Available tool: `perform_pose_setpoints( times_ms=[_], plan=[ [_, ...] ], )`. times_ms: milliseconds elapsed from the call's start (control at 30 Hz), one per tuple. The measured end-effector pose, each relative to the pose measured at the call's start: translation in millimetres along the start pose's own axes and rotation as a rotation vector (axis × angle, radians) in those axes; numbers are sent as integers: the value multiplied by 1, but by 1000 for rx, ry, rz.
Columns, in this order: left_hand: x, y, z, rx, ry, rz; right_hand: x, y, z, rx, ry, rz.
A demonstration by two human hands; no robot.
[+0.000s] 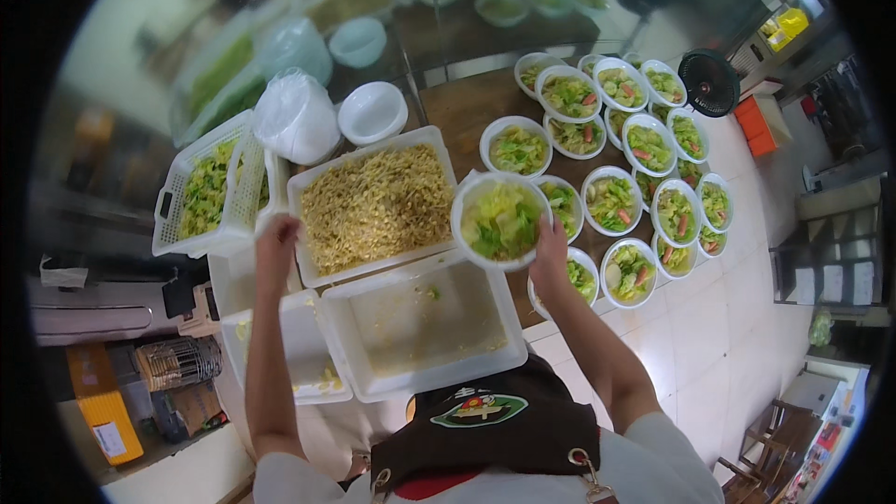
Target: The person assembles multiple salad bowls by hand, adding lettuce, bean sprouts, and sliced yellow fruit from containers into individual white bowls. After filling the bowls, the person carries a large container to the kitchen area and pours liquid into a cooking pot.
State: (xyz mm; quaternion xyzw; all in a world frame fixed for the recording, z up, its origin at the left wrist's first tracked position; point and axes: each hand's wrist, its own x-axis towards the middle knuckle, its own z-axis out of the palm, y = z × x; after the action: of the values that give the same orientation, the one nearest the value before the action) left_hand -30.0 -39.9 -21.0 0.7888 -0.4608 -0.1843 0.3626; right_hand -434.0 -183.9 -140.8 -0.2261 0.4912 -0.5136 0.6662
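My right hand point(549, 259) grips the rim of a white bowl point(502, 221) filled with chopped lettuce, tilted above the corner where two trays meet. My left hand point(277, 241) is at the left edge of a white tray point(301, 194) heaped with cooked noodles. Its fingers look curled together, and whatever they may hold is hidden. Nearer to me sits a white tray point(425, 322) with only a few scraps on its bottom. Left of the noodles, a white slotted basket point(191, 235) holds chopped lettuce.
Many filled bowls point(611, 201) of lettuce, some with pink sausage pieces, stand stacked on the brown table at right. Bagged bowls point(297, 121) and a loose bowl stack point(372, 113) lie behind the noodles. A glass panel point(448, 14) rises behind; a black fan point(707, 82) stands far right.
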Motion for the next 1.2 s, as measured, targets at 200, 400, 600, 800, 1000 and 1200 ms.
perform_pose_setpoints(
  times_ms=[200, 400, 600, 800, 1000, 1200],
  plan=[
    [-138, -15, 53, 230, -318, 66, 150, -4, 90, -204, 74, -124],
    [-251, -47, 37, 237, -266, -214, 332, 46, 132, -341, 356, -357],
    [-316, -56, 17, 282, -259, -393, 353, 55, 169, -376, 443, -54],
    [-265, -59, 35, 371, -355, -341, 322, 14, 126, -1040, 80, -268],
    [-231, -57, 71, 8, -153, -384, 67, 41, -8, -943, -724, -203],
    [-278, -64, 110, 19, -95, -450, -36, 75, -78, -951, -695, 247]
  ],
)
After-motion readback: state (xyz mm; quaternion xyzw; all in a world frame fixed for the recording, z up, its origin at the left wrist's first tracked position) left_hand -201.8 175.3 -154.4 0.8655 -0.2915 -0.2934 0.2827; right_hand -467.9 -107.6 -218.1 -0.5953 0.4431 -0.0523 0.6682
